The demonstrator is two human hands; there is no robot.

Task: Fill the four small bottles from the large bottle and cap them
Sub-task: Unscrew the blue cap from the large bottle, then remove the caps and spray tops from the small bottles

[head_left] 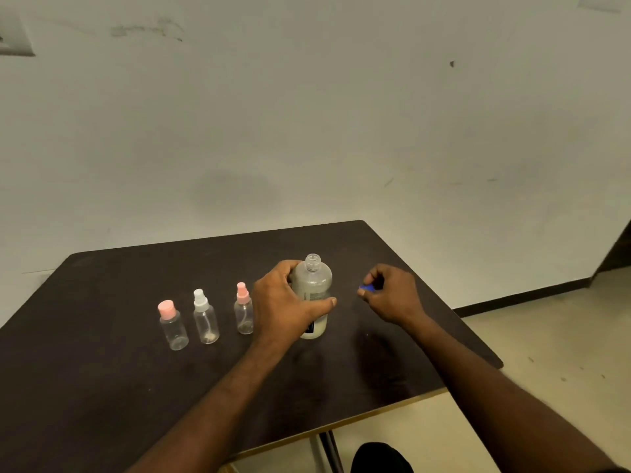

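- The large bottle [312,295] stands upright on the dark table [119,387], roughly midway between the left and right edges and nearer the far edge than the near one. Its neck is open, with no cap on it.
- The left hand [286,302] is wrapped around the large bottle's body, thumb across the front, fingers behind.
- The right hand [392,293] hovers just right of the bottle, apart from it, pinching a small blue cap [367,287] between thumb and fingertips.
- Three small clear bottles stand upright in a row left of the large bottle, towards the left edge, and look empty.
- The leftmost small bottle [173,325] carries a round pink cap.
- The middle small bottle [205,317] has a white spray top.
- The small bottle with a pink spray top [243,310] stands just beside the left hand, its right side partly hidden by it.
- A fourth small bottle cannot be made out.
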